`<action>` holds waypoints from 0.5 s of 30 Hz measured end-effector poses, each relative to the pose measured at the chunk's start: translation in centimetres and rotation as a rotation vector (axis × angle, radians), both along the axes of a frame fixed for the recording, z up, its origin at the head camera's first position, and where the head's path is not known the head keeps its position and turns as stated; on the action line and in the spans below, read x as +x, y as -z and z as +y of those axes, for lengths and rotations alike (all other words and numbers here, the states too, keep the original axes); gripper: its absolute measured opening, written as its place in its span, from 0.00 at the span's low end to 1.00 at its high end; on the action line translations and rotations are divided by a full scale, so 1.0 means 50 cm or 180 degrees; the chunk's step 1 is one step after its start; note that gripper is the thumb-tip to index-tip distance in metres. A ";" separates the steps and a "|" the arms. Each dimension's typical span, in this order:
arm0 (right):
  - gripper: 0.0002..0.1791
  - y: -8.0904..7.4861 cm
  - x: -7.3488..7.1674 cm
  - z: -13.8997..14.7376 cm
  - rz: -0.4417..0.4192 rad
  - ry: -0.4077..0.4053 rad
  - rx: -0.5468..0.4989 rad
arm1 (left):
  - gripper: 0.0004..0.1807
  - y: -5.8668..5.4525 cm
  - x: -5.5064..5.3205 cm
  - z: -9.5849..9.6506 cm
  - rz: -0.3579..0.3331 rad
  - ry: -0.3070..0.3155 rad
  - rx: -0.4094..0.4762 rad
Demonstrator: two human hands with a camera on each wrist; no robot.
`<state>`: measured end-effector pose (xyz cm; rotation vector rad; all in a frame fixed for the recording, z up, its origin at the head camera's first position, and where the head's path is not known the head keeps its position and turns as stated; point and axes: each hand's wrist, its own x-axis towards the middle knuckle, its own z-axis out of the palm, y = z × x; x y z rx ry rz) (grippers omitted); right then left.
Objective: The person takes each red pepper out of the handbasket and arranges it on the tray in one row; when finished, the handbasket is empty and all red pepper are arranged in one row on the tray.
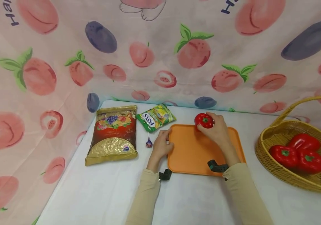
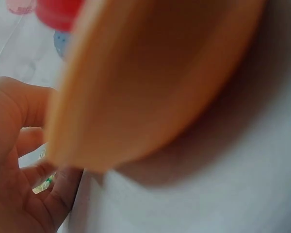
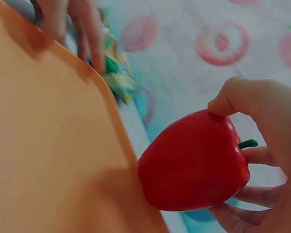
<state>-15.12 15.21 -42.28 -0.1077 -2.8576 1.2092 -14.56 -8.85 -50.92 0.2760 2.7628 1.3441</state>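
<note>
A red bell pepper (image 1: 203, 120) with a green stem is in my right hand (image 1: 217, 128), over the far edge of an orange tray (image 1: 197, 150). The right wrist view shows the thumb and fingers round the stem end of the pepper (image 3: 196, 162). My left hand (image 1: 161, 145) holds the tray's left rim, thumb on the inner side and fingers outside. In the left wrist view that hand (image 2: 22, 150) is at the tray's rim (image 2: 63, 126), which is blurred.
A yellow wicker basket (image 1: 267, 168) at the right holds several red bell peppers (image 1: 310, 161). Left of the tray lie a large candy bag (image 1: 115, 134), a green Fox's packet (image 1: 156, 117) and a lollipop (image 1: 149, 143). A fruit-printed cloth (image 1: 163, 37) hangs behind the table.
</note>
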 end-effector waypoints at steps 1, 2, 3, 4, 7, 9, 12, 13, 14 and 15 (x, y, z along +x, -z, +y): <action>0.41 0.004 -0.002 -0.010 -0.0018 -0.0018 -0.0019 | 0.37 0.000 0.000 0.001 -0.0011 0.0000 0.0003; 0.41 0.009 -0.004 -0.019 -0.0032 -0.0037 -0.0020 | 0.37 0.000 0.000 0.001 -0.0025 -0.0005 0.0005; 0.42 0.012 -0.006 -0.028 -0.0043 -0.0053 -0.0003 | 0.37 0.000 0.000 0.001 -0.0037 -0.0007 -0.0002; 0.42 0.015 -0.008 -0.035 -0.0050 -0.0075 0.0002 | 0.37 0.000 0.000 0.002 -0.0040 -0.0009 -0.0004; 0.43 0.022 -0.012 -0.055 -0.0066 -0.0117 0.0007 | 0.37 -0.001 0.000 0.002 -0.0028 -0.0020 -0.0027; 0.44 0.026 -0.015 -0.067 -0.0068 -0.0138 0.0021 | 0.36 -0.001 0.000 0.002 -0.0022 -0.0027 -0.0048; 0.44 0.028 -0.016 -0.085 -0.0089 -0.0158 0.0037 | 0.36 0.000 -0.002 0.002 -0.0019 -0.0027 -0.0056; 0.44 0.028 -0.016 -0.090 -0.0094 -0.0161 0.0051 | 0.36 0.001 -0.002 0.002 -0.0035 -0.0025 -0.0054; 0.44 0.029 -0.016 -0.096 -0.0101 -0.0175 0.0066 | 0.35 0.001 -0.003 0.001 -0.0050 -0.0024 -0.0050; 0.44 0.030 -0.016 -0.102 -0.0108 -0.0178 0.0071 | 0.35 0.001 -0.003 0.001 -0.0050 -0.0023 -0.0040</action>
